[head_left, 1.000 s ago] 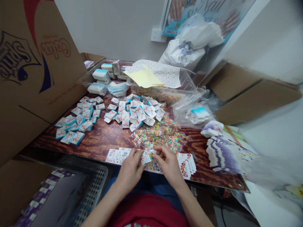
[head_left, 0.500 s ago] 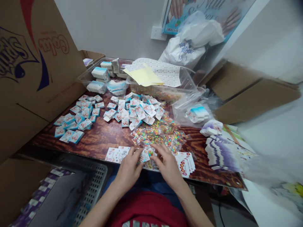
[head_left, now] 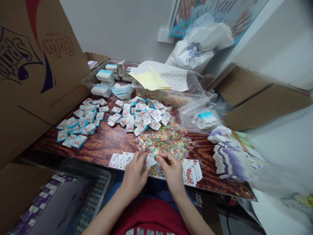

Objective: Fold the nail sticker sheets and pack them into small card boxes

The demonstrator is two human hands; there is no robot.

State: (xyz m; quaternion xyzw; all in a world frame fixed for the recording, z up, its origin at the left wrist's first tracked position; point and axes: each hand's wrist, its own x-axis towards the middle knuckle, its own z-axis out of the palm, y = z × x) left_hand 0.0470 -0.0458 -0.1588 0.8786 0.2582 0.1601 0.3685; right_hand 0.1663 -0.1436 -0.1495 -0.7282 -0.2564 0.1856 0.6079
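Observation:
At the table's front edge, my left hand (head_left: pixel 135 174) is closed round a small printed box (head_left: pixel 150 160), thumb below and fingers above. My right hand (head_left: pixel 173 173) pinches a small packet of coloured candy (head_left: pixel 156 155) against the right end of that box. Its fingertips hide most of the packet, so how far it sits inside cannot be told. Beneath both hands lie printed sticker sheets (head_left: pixel 192 173), fanned out to the right, with more sheets (head_left: pixel 117 160) to the left. Just beyond is a heap of clear candy packets (head_left: pixel 166 140).
Small boxes form a pile (head_left: pixel 139 114) mid-table and a group (head_left: pixel 78 127) to the left. Clear plastic trays (head_left: pixel 195 83) stand behind. Purple-white flattened boxes (head_left: pixel 227 160) lie at right. A large carton (head_left: pixel 56 81) walls the left; a grey crate (head_left: pixel 97 189) sits below the edge.
My right fingers have drawn together from a looser spread and now pinch the candy packet at the box's end. My left hand keeps its hold. The view has shifted slightly.

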